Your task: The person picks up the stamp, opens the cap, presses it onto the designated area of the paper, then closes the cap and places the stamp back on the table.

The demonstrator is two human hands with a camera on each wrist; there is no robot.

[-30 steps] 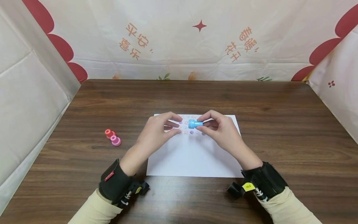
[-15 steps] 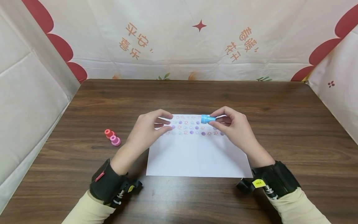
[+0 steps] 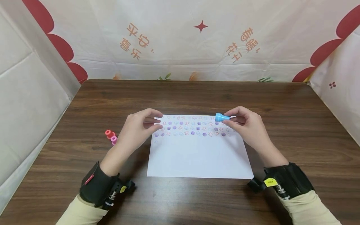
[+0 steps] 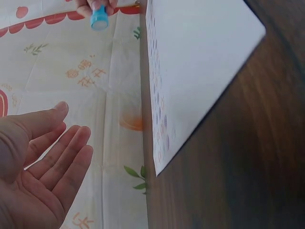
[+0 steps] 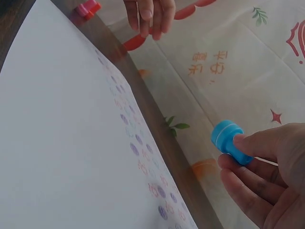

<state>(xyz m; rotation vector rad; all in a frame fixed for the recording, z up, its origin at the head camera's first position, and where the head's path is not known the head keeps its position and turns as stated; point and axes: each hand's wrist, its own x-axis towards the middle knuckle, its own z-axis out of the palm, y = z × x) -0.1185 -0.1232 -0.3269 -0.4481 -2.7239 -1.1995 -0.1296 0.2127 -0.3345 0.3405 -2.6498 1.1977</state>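
My right hand (image 3: 247, 125) pinches a blue stamp (image 3: 222, 117) by its narrow handle, over the far right part of a white sheet of paper (image 3: 197, 159). In the right wrist view the stamp (image 5: 229, 139) shows its wide round end pointing away from the palm. Rows of small purple, red and pale blue printed marks (image 3: 192, 128) run across the far part of the sheet. My left hand (image 3: 140, 125) holds nothing; its relaxed fingers lie at the sheet's far left corner in the head view. The left wrist view shows this hand (image 4: 52, 162) with its fingers spread.
A red stamp (image 3: 109, 134) and a pink stamp (image 3: 113, 140) stand together on the brown wooden table (image 3: 197, 200), left of the paper, the pink one partly hidden by the left arm. A white printed cloth (image 3: 180, 40) hangs behind the table's far edge.
Both hands have moved apart from the middle of the sheet. The left went leftward; the right carried the blue stamp rightward and slightly away, uncovering more of the printed rows.
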